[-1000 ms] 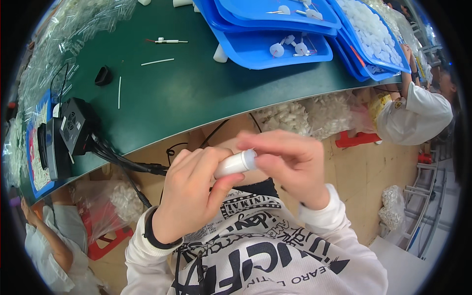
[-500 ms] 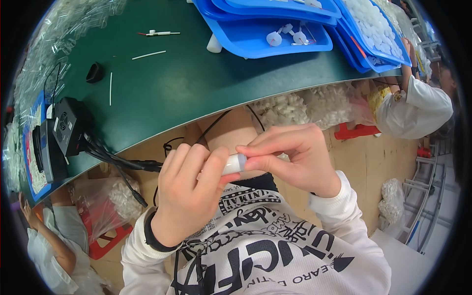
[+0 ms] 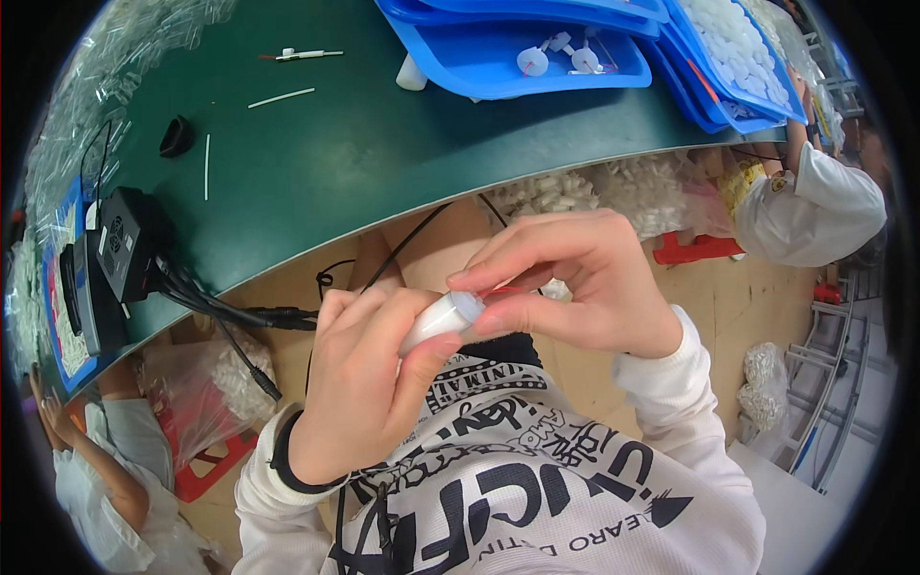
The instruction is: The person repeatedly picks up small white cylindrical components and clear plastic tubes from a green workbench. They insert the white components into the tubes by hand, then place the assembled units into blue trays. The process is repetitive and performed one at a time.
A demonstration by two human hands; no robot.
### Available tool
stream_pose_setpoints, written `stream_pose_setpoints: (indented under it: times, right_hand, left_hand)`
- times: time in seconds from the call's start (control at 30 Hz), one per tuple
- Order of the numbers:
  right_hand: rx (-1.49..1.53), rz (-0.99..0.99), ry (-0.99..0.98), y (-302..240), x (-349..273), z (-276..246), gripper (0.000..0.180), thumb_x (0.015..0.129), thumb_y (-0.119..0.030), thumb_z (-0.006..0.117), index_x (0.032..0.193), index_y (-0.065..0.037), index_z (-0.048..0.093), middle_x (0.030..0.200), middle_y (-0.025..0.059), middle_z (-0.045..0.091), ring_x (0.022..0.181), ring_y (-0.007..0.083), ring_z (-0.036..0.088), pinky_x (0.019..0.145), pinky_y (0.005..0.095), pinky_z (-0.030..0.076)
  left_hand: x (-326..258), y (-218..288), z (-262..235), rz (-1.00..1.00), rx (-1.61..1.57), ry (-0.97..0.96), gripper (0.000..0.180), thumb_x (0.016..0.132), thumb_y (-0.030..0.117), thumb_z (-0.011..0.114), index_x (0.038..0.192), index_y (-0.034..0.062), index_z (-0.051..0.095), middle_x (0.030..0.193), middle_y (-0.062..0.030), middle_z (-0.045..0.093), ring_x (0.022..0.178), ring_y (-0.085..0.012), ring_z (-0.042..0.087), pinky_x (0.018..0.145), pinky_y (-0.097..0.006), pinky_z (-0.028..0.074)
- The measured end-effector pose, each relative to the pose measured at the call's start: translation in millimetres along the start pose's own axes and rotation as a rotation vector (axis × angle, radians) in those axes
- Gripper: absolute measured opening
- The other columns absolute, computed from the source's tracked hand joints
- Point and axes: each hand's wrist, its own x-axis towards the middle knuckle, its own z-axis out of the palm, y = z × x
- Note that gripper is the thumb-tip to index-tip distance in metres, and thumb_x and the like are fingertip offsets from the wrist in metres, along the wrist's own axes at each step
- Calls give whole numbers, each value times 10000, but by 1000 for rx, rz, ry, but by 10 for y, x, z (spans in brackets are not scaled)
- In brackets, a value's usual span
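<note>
Resting in your left hand's [image 3: 359, 369] firm grasp before your shirt [image 3: 498, 450], the white tube [image 3: 429, 325] has a pale cap [image 3: 467, 308] that looks seated in its end, so that part seems done. Your right hand [image 3: 471, 300] curls at the cap; whether it pinches the red wire [image 3: 506, 289] there, I cannot tell. White discs [image 3: 533, 61] in the blue tray [image 3: 460, 75] on the table [image 3: 316, 163] suggest more pieces remain.

Shows white on the tube [image 3: 429, 324], pale grey on the cap [image 3: 468, 306], red on the wire [image 3: 505, 289]; dark green on the table [image 3: 316, 172], blue on the trays [image 3: 508, 82], black lettering over the white shirt [image 3: 599, 491].
</note>
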Motion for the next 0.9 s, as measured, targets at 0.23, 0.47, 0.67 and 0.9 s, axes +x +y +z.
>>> stream_pose_setpoints:
  times: [0.23, 0.47, 0.67, 0.9]
  right_hand:
    - [-41, 91, -91, -29, 38, -71, 152, 666, 9, 733, 801, 22, 665, 787, 91, 663, 731, 150, 648, 647, 239, 527]
    - [-186, 26, -209, 32, 25, -97, 152, 689, -53, 733, 793, 20, 649, 744, 91, 642, 675, 142, 631, 640, 244, 526]
    - [172, 192, -37, 24, -125, 42, 217, 666, -43, 763, 864, -8, 681, 836, 93, 661, 749, 152, 641, 659, 244, 515]
    - [181, 167, 39, 130, 9, 84, 168, 772, -61, 677, 908, 27, 634, 772, 48, 618, 685, 83, 590, 602, 195, 486]
  left_hand:
    - [-43, 38, 106, 104, 286, 83, 218, 777, 231, 630, 892, 63, 552, 676, -11, 537, 655, -187, 474, 671, -337, 293]
    - [-110, 18, 131, 98, 256, 10, 210, 765, 200, 639, 884, 54, 546, 657, -9, 518, 642, -184, 463, 658, -337, 285]
    - [-69, 62, -80, 39, 30, -141, 193, 774, 134, 599, 930, 37, 541, 708, -45, 526, 671, -213, 472, 681, -345, 282]
    - [-46, -145, 101, -100, -319, -203, 238, 892, 156, 466, 1035, -21, 533, 849, -84, 607, 820, -190, 549, 822, -331, 336]
